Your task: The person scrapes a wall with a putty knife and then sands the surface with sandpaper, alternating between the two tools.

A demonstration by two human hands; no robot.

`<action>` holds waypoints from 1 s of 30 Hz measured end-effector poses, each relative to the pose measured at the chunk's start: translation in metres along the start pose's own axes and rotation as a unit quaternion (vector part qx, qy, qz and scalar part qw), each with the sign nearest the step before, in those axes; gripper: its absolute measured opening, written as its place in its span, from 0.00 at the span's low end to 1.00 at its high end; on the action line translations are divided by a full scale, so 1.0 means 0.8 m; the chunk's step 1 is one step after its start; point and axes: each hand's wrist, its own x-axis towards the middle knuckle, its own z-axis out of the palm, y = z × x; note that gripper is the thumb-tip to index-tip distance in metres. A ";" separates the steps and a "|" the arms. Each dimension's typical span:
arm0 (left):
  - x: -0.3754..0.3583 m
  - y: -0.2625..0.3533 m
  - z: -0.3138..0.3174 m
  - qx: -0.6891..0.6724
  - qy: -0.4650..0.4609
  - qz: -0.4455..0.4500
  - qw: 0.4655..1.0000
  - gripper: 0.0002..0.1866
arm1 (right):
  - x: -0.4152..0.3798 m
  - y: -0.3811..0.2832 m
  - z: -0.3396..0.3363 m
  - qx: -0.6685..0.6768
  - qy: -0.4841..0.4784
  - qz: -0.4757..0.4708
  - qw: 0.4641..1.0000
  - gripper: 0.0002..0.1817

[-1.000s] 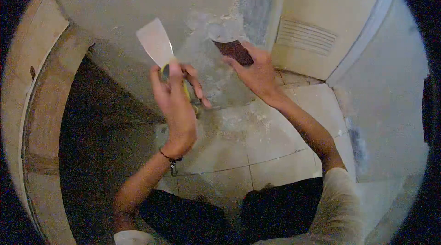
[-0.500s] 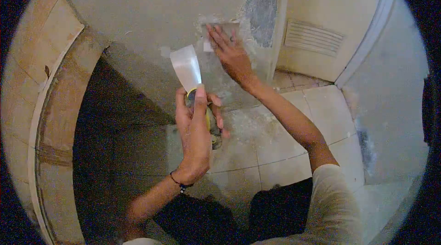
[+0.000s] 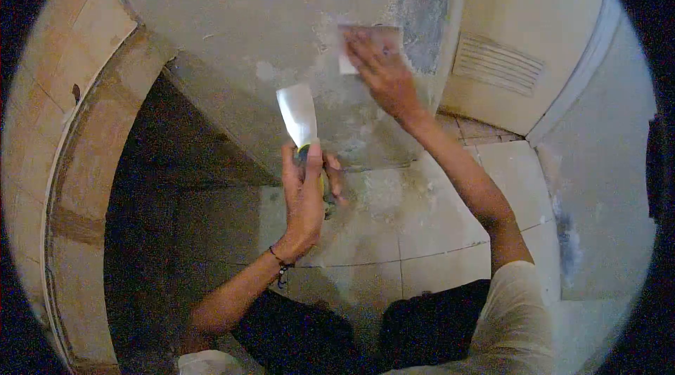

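My left hand [image 3: 305,196] is closed around the handle of a putty knife [image 3: 298,115], whose broad metal blade points up and catches the light. The handle shows dark and yellow parts between my fingers. Higher up and to the right, my right hand [image 3: 385,76] lies with fingers extended over a small square sheet that looks like sandpaper [image 3: 348,64], holding it flat against the wall [image 3: 239,16]. My palm and fingers hide much of the sheet. The wall around it has rough, pale patches, and a bare grey patch [image 3: 425,16] lies just right of the sheet.
A door [image 3: 517,2] with a slatted vent [image 3: 499,63] stands at the right, beside its frame. Pale floor tiles [image 3: 436,220] spread below the wall. A raised tiled ledge [image 3: 77,199] curves along the left, next to a dark area. My knees [image 3: 436,315] are at the bottom.
My right hand and the sheet have shifted slightly right across the wall. The view has also shifted, so the putty knife in my left hand appears lower and further right.
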 end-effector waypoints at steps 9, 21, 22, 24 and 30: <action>-0.017 0.009 0.027 -0.041 -0.040 -0.066 0.996 0.13 | 0.013 -0.005 -0.009 -0.034 -0.007 0.044 0.998 0.34; -0.014 -0.012 0.030 -0.072 -0.030 -0.089 0.993 0.15 | 0.014 -0.015 -0.004 -0.006 -0.030 0.043 0.999 0.39; -0.014 -0.015 0.031 -0.070 -0.052 -0.078 0.993 0.15 | 0.016 -0.011 -0.005 -0.005 -0.030 0.042 0.999 0.39; -0.016 -0.013 0.034 -0.055 -0.053 -0.089 0.993 0.16 | 0.020 -0.004 -0.002 -0.001 -0.037 0.006 0.999 0.38; -0.019 -0.011 0.037 -0.060 -0.062 -0.085 0.993 0.17 | 0.034 -0.015 -0.011 0.001 -0.001 0.015 1.000 0.38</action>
